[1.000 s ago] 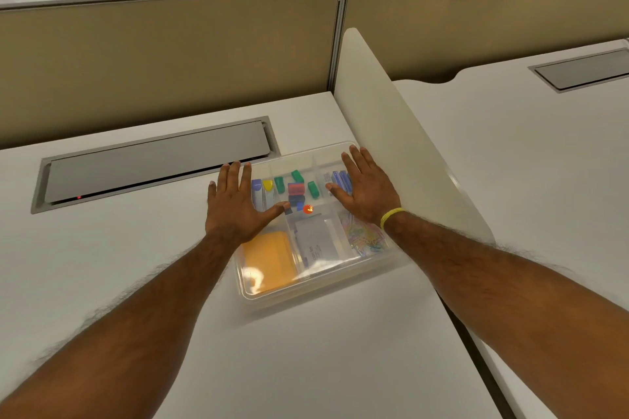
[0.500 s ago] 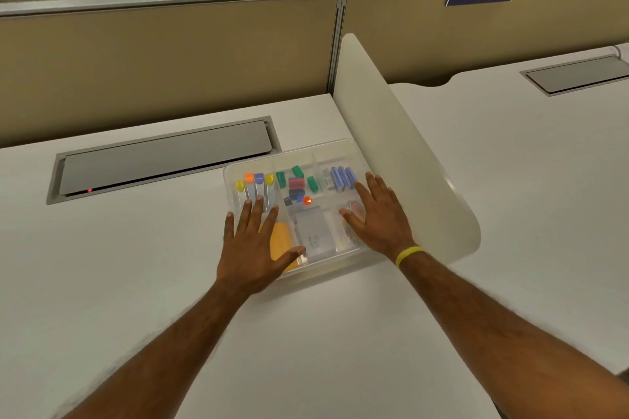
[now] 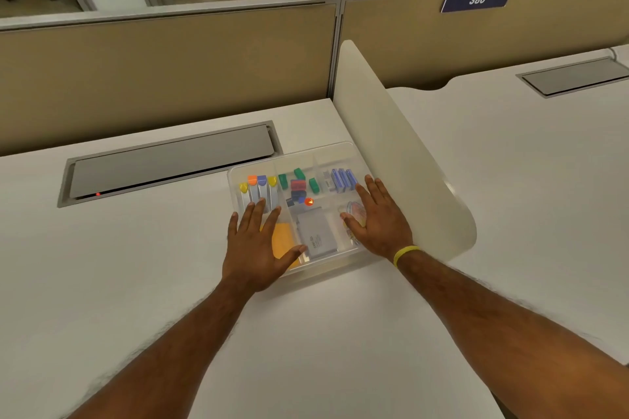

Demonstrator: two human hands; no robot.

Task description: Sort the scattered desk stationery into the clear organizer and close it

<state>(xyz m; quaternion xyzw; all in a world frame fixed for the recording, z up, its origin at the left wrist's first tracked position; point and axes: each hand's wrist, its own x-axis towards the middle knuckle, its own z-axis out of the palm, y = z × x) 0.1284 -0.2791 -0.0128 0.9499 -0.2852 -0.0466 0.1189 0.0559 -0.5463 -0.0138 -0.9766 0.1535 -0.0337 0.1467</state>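
Clear organizer [image 3: 299,160] sits on the white desk [image 3: 136,265], just beside the curved white divider [image 3: 401,160], which stands at its 3 o'clock. Lid appears to be on; contents show through it.

Left hand [image 3: 257,248]: flat, palm down, fingers spread wide, holding nothing. It rests on the organizer's 7 o'clock corner, with the thumb reaching toward the middle.

Right hand [image 3: 379,219]: flat, palm down, fingers spread, holding nothing. It rests on the organizer's 4 o'clock side. Yellow wristband [image 3: 405,253] on that wrist.

Contents by compartment:
- 10 o'clock: markers [image 3: 257,189] with yellow, orange and blue caps, side by side.
- 12 o'clock: green, red and blue clips [image 3: 299,185], loose.
- 2 o'clock: row of blue items [image 3: 342,179], type unclear.
- 7 o'clock: orange pad [image 3: 284,241], partly under the left hand.
- 6 o'clock: grey box [image 3: 315,236].
- 4 o'clock: small coloured items under the right hand, too hidden to tell.

Grey cable hatch [image 3: 170,160] set into the desk at the organizer's 10 o'clock.
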